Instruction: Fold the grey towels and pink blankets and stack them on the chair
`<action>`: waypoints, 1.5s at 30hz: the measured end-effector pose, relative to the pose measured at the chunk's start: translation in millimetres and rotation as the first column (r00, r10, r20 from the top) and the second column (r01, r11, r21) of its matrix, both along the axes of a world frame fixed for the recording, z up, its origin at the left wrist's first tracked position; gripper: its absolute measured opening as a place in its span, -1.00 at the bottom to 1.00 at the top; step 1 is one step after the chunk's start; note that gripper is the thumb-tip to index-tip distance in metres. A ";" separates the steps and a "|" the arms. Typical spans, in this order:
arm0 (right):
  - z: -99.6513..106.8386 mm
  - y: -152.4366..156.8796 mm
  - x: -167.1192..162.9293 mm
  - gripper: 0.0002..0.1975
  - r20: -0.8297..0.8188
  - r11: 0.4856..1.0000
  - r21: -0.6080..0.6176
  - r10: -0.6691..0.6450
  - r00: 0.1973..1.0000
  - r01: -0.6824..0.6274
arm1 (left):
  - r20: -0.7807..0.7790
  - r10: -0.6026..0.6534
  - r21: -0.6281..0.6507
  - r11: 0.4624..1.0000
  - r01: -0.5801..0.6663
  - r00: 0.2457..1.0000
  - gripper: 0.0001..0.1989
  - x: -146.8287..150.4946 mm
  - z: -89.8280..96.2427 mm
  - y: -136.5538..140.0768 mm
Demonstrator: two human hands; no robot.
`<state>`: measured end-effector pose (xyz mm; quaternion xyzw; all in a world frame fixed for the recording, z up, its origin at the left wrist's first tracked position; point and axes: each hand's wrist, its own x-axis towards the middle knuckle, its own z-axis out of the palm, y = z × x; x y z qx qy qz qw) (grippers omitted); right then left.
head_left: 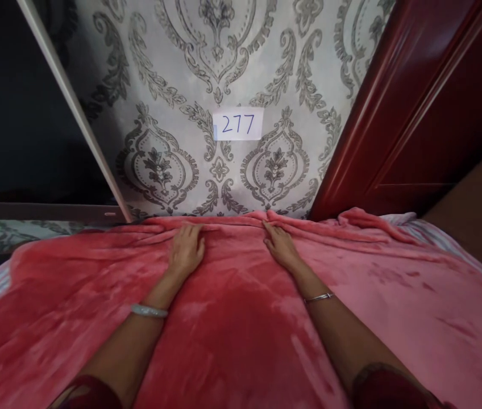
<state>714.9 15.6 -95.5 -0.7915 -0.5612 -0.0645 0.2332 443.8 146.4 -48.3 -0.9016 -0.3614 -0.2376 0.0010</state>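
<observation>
A plush red-pink blanket (241, 318) lies spread out before me, with bunched folds along its far edge by the wall. My left hand (186, 249) rests on it near those folds, palm down, fingers extended forward and thumb apart. To the right, my right hand (281, 245) lies on the same far part of the blanket, its fingers reaching onto a fold and its thumb held apart. Both hands look open, though their fingertips are partly lost among the folds. Both arms stretch forward over the blanket, with a bracelet on each wrist.
Patterned grey wallpaper (219, 68) rises directly behind the blanket, bearing a white paper label (237, 124) marked 277. A large dark screen (32, 113) stands at left. At right is a glossy dark-red wooden panel (394, 113). Striped cloth (441, 238) shows beneath the blanket's edges.
</observation>
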 end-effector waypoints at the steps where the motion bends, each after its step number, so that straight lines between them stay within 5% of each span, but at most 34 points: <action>1: 1.8 -1.2 -0.6 -0.35 0.015 1.000 -0.023 -0.002 1.000 0.002 | -0.050 -0.105 -0.015 0.994 0.105 0.993 -0.50 2.6 -0.3 -3.7; 4: 7.5 -3.3 -5.5 -0.39 0.043 0.995 -0.095 -0.009 0.999 0.013 | -0.244 -0.244 -0.151 0.966 0.212 0.939 -0.43 11.6 -5.9 -10.3; 8: 11.1 -2.5 -14.8 -0.42 0.013 0.994 -0.111 -0.020 1.000 0.022 | -0.349 -0.043 -0.176 0.984 -0.020 0.936 -0.35 19.0 -13.7 -7.1; 12: 18.8 -7.9 -5.5 -0.54 -0.053 0.999 0.042 -0.027 0.998 0.029 | -0.367 0.004 -0.132 0.990 -0.057 0.930 -0.33 20.2 -14.8 0.2; 18: 45.1 -70.8 73.9 -0.42 -0.060 0.910 0.132 -0.389 0.919 0.393 | -0.370 0.002 -0.092 0.995 -0.039 0.929 -0.32 21.6 -16.5 5.4; 23: 45.6 -128.9 135.8 -0.35 -0.060 0.854 0.009 -0.519 0.852 0.521 | -0.361 -0.001 -0.076 0.997 -0.029 0.933 -0.31 21.8 -19.5 8.3; 27: 49.3 -135.2 162.7 -0.58 -0.055 0.840 0.002 -0.542 0.839 0.543 | -0.337 -0.007 -0.055 0.998 -0.012 0.941 -0.30 20.2 -22.4 11.0; 31: 63.4 -121.0 187.7 -0.47 -0.060 0.811 0.133 -0.567 0.821 0.570 | -0.325 0.000 -0.014 1.000 -0.005 0.946 -0.28 20.0 -24.6 13.8; 40: 11.8 -109.6 193.7 -0.49 -0.011 0.892 0.101 -0.443 0.897 0.441 | -0.346 0.056 0.020 0.998 -0.053 0.937 -0.25 20.5 -26.0 16.5; 45: 23.5 -138.4 209.4 -0.45 0.033 0.846 0.164 -0.520 0.854 0.508 | -0.366 0.049 -0.007 0.998 -0.055 0.929 -0.22 21.3 -25.5 18.9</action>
